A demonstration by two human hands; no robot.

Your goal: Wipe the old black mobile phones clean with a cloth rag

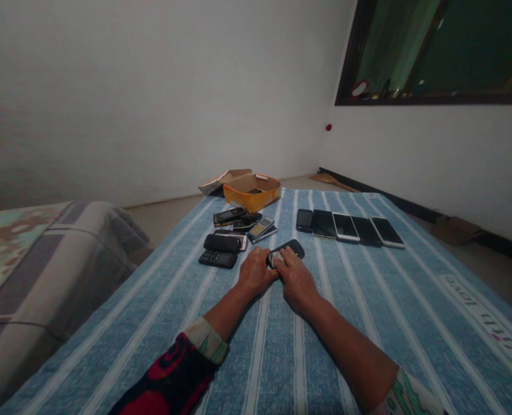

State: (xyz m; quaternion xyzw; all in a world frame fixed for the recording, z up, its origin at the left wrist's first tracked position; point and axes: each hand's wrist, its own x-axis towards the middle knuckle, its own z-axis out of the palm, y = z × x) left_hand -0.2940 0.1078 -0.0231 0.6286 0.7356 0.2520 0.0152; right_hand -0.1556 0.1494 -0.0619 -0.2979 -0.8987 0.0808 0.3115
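A dark mobile phone (298,248) with a pale area on its near part lies between my two hands, in the middle of the striped cloth. My left hand (256,270) is closed at its left end, with the thumb pointing toward my right hand. Over the pale part, the curled fingers of my right hand (296,279) grip the phone from the right. Just left of my hands are a black keypad phone (217,259), a black rounded phone or case (222,242) and a silver keypad phone (262,228).
Several phones lie in a row at the right, including a white-framed one (345,227). More phones (228,215) are piled at the left. Behind them stands an orange-yellow open box (251,196) beside a cardboard lid (223,180). A covered bed or sofa (78,259) is on the left.
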